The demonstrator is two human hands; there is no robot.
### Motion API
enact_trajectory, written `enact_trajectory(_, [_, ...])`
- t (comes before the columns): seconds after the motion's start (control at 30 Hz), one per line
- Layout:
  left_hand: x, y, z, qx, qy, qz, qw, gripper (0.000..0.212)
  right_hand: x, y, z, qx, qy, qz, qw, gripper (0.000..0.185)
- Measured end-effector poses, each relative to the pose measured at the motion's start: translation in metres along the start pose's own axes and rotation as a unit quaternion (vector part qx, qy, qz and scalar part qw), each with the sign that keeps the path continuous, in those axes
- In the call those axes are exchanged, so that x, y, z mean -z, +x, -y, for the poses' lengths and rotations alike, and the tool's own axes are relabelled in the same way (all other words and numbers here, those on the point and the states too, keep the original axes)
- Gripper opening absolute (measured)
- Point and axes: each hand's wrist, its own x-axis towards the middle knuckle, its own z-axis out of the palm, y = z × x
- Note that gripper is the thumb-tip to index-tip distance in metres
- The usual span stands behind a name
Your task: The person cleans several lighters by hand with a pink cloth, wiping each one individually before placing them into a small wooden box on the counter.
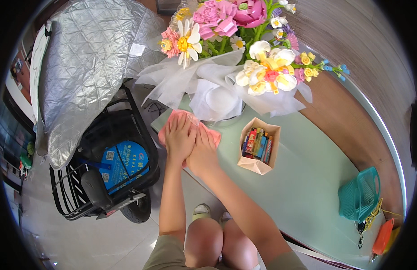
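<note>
A pink cloth (pixel 213 135) lies bunched at the left corner of a pale green glass tabletop (pixel 289 189). My left hand (pixel 178 136) rests palm down on it with the fingers stretched forward. Right beside it, touching, my right hand (pixel 202 153) holds down the same cloth, its fingers partly behind the left hand. What is under both palms is hidden. Just beyond the fingertips stands a bouquet of toy-brick flowers (pixel 216 20) in white wrapping (pixel 218 98). To the right of my hands, an open brown paper bag (pixel 259 167) contains several lighters (pixel 259 143).
On the left, a black electric scooter (pixel 120 199) with a wire basket carries a silver quilted cover (pixel 90 57). A teal plastic basket (pixel 358 195), keys (pixel 360 233) and an orange object (pixel 383 236) are at the table's right end. A wooden panel (pixel 333 111) runs behind.
</note>
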Motion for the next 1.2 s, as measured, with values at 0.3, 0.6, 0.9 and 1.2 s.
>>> enact_trajectory(0.3, [0.028,-0.056,-0.070,0.018,-0.057,0.025,0.998,0.048,0.050,-0.074,0.000,0.014,0.002,0.001,1.000,0.072])
enact_trajectory(0.6, [0.044,-0.109,-0.130,0.016,-0.068,-0.003,0.998,0.046,0.090,-0.139,-0.011,0.032,-0.089,-0.014,0.995,0.055])
enact_trajectory(0.9, [0.062,-0.148,-0.188,-0.023,-0.048,-0.020,0.998,0.042,0.152,-0.179,-0.031,-0.014,0.008,-0.011,1.000,0.039])
enact_trajectory(1.2, [0.068,-0.138,-0.250,-0.134,-0.316,0.067,0.937,0.049,0.202,-0.200,-0.090,-0.061,-0.009,-0.022,0.998,0.039])
